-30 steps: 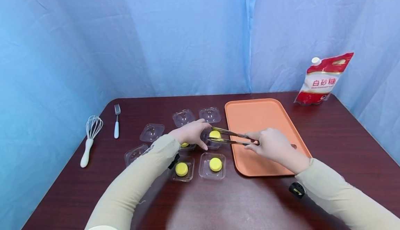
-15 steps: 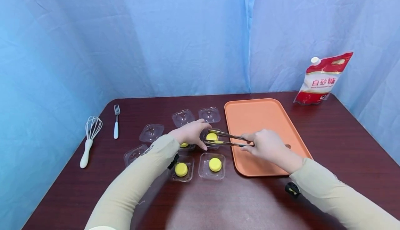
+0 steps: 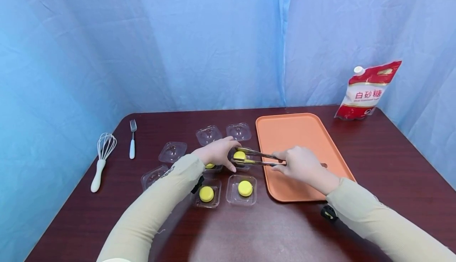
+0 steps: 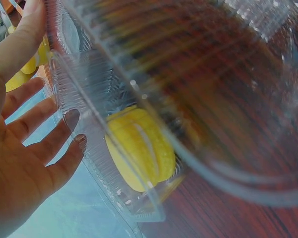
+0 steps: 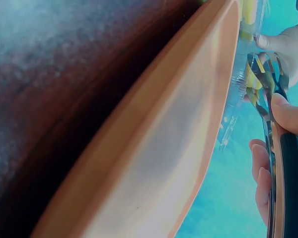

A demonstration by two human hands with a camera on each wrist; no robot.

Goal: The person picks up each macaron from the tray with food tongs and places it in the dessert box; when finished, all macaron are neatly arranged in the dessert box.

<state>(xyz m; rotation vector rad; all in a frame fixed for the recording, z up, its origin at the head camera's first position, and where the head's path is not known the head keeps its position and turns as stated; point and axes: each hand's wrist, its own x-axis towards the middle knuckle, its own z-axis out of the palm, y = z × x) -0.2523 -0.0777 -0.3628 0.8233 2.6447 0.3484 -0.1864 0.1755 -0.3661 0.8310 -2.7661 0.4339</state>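
Observation:
My left hand (image 3: pixel 218 151) reaches over the clear plastic boxes, thumb and forefinger spread at the left side of the far right box (image 3: pixel 243 169). Its fingers look loosely extended in the left wrist view. My right hand (image 3: pixel 299 164) grips metal tongs (image 3: pixel 261 163) above the orange tray. Their tips lie on either side of a yellow macaron (image 3: pixel 240 156) at the far right box. Another macaron (image 4: pixel 139 148) shows in the box beside my left fingers. In front, two boxes hold a macaron (image 3: pixel 245 188) on the right and a macaron (image 3: pixel 206 194) on the left.
The orange tray (image 3: pixel 288 131) lies right of the boxes. Several clear domed lids (image 3: pixel 173 151) rest behind and left of them. A whisk (image 3: pixel 101 161) and a fork (image 3: pixel 133 139) lie at the left. A sugar pouch (image 3: pixel 367 92) stands at the back right.
The tongs and right hand have shifted left, and the macaron between the tips has moved slightly left and toward me. My left hand has stayed in place.

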